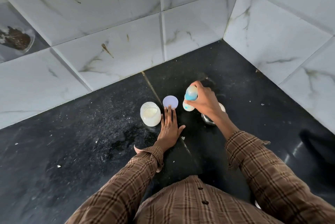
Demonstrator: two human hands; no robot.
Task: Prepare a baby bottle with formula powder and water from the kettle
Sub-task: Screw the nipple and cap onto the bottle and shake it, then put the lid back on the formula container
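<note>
Left hand lies flat on the counter, fingertips touching the lid beside the open jar. Right hand grips the bottle, right of the lid. It looks capped, maybe; a loose cap would spill.
</note>
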